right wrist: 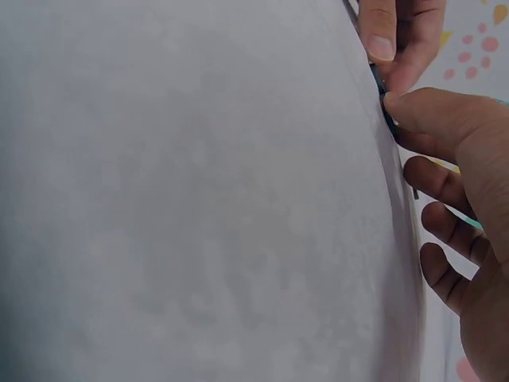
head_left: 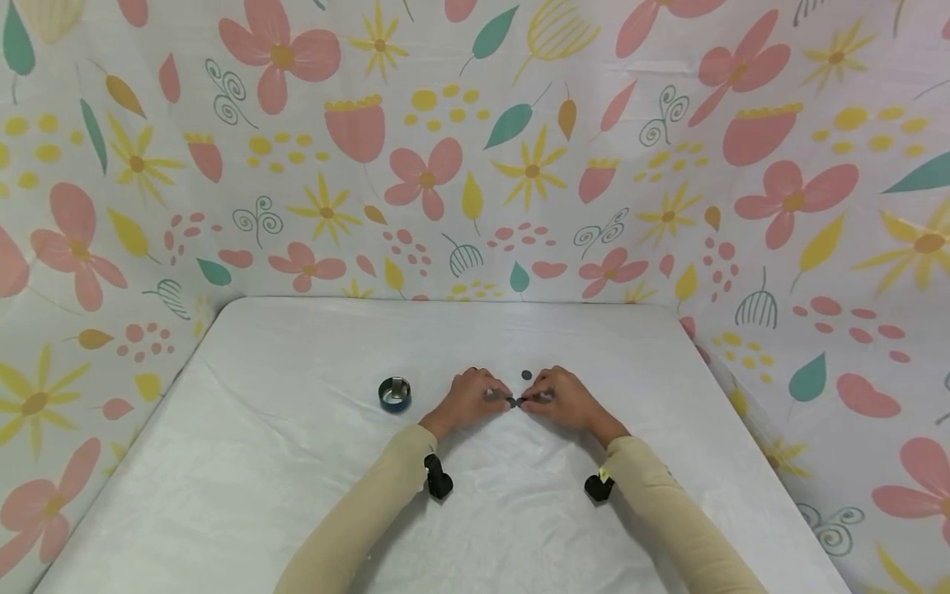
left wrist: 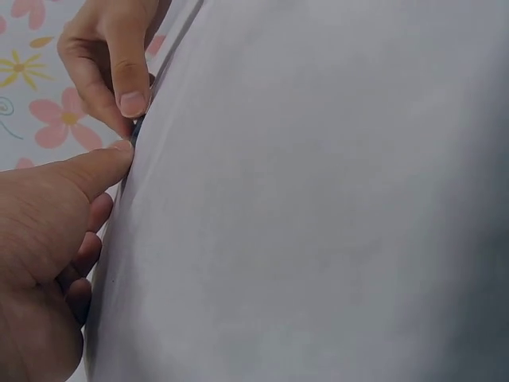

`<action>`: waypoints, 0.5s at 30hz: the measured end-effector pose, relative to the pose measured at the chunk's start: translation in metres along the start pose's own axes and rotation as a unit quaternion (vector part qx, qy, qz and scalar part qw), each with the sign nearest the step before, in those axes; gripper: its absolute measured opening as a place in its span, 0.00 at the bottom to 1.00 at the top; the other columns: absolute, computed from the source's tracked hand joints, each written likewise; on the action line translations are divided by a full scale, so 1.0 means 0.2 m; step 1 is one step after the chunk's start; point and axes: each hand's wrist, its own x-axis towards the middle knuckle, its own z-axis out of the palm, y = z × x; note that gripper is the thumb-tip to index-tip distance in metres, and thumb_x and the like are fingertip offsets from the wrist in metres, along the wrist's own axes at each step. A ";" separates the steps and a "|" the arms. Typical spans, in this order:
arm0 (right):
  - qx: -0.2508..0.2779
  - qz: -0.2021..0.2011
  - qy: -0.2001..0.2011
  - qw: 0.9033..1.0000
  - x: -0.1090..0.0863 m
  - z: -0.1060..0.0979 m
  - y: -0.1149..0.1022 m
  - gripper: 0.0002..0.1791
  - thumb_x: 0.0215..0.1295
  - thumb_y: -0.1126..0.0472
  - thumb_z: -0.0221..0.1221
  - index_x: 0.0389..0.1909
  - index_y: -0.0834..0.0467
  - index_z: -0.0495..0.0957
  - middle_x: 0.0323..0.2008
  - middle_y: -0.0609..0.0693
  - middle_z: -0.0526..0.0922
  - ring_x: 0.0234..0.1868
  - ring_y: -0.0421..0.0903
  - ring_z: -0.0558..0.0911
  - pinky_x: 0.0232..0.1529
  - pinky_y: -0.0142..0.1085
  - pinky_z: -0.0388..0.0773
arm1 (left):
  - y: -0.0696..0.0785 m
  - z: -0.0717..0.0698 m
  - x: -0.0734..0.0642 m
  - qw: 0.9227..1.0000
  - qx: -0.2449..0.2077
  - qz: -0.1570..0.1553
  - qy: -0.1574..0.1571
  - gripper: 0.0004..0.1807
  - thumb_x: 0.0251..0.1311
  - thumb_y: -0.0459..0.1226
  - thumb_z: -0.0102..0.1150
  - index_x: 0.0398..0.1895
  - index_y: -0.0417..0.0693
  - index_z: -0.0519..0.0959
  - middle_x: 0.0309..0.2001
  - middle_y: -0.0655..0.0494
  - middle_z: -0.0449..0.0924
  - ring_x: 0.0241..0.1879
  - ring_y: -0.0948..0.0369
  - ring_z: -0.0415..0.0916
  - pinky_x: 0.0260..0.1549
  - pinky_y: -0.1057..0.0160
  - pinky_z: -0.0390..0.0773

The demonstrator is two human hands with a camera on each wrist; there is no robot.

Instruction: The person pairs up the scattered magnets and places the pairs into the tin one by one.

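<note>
Near the middle of the table, my left hand (head_left: 473,398) and right hand (head_left: 566,400) meet almost fingertip to fingertip. Between the left thumb and index finger is a small, dark, flat piece (head_left: 512,403). Thumb and index finger of the right hand pinch a dark piece (right wrist: 388,115) as well, right beside the left fingertips. Whether these are two pieces or one is hard to tell, as the fingers cover most of them. A small dark disc (head_left: 526,374) lies flat on the table just beyond the hands.
To the left of my left hand sits a dark round ring-shaped item (head_left: 395,404) with a shiny metallic part inside. A white cloth covers the table (head_left: 260,462). Floral curtains (head_left: 475,165) stand along the back and both sides.
</note>
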 end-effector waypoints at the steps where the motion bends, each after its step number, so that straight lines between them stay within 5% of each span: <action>1: -0.002 -0.001 0.000 1.000 0.00 0.00 0.00 0.09 0.61 0.53 0.73 0.40 0.50 0.92 0.33 0.37 0.85 0.36 0.38 0.77 0.40 0.37 0.73 | 0.00 -0.01 -0.01 1.000 0.005 -0.001 -0.001 0.13 0.67 0.46 0.67 0.52 0.57 0.88 0.46 0.59 0.82 0.48 0.58 0.72 0.48 0.53 0.67; 7: 0.001 0.012 0.008 1.000 0.00 -0.02 -0.04 0.11 0.60 0.55 0.74 0.42 0.53 0.91 0.37 0.41 0.87 0.41 0.43 0.81 0.46 0.44 0.78 | -0.03 -0.09 -0.09 1.000 0.019 0.007 0.015 0.19 0.69 0.48 0.65 0.60 0.55 0.84 0.49 0.57 0.83 0.51 0.58 0.75 0.53 0.51 0.70; 15: 0.043 0.022 0.025 0.999 -0.01 -0.04 -0.04 0.16 0.60 0.52 0.74 0.45 0.55 0.90 0.42 0.44 0.86 0.43 0.45 0.82 0.42 0.43 0.80 | -0.07 -0.34 -0.31 0.994 0.000 -0.006 0.105 0.26 0.66 0.49 0.68 0.63 0.49 0.80 0.55 0.50 0.81 0.54 0.52 0.74 0.56 0.47 0.72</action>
